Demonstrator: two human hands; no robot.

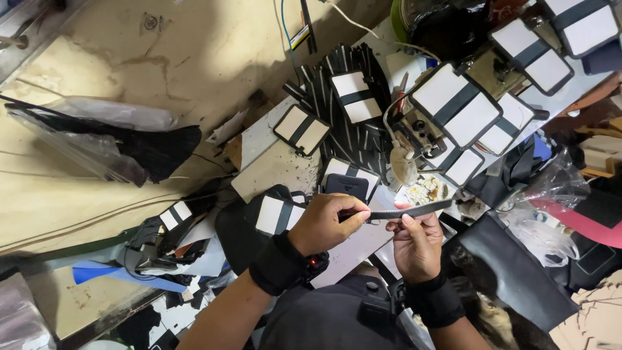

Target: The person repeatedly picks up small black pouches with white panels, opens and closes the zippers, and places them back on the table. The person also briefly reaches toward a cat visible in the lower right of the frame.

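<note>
Now we look down from the head camera at our two hands over a very full bench [272,165]. Our left hand [324,223] is curled tight, and its thumb and fingers pinch one end of a thin dark strap [405,210]. Our right hand [414,243] is curled too, and it pinches the same strap a little further along. The strap lies flat between both hands, just above our lap, and its far end sticks out to the right. We think two hands hold it so it stays straight and does not flop. Both wrists wear black bands.

Just behind our hands lies a small dark pouch [346,186], close enough to grab. Around it sit many white cards with a black band [455,104] across each one. Some lie in a row at the top right, likely kept together so they are easy to pick. A fan of black strips [330,84] is spread out near the middle, under one of the cards.

On the left, a clear bag with black cloth [129,146] lies on the tan floor [162,52], well apart from our hands. On the right we see a crinkly clear bag [544,220] and a dark sheet [512,272], near our right arm.
</note>
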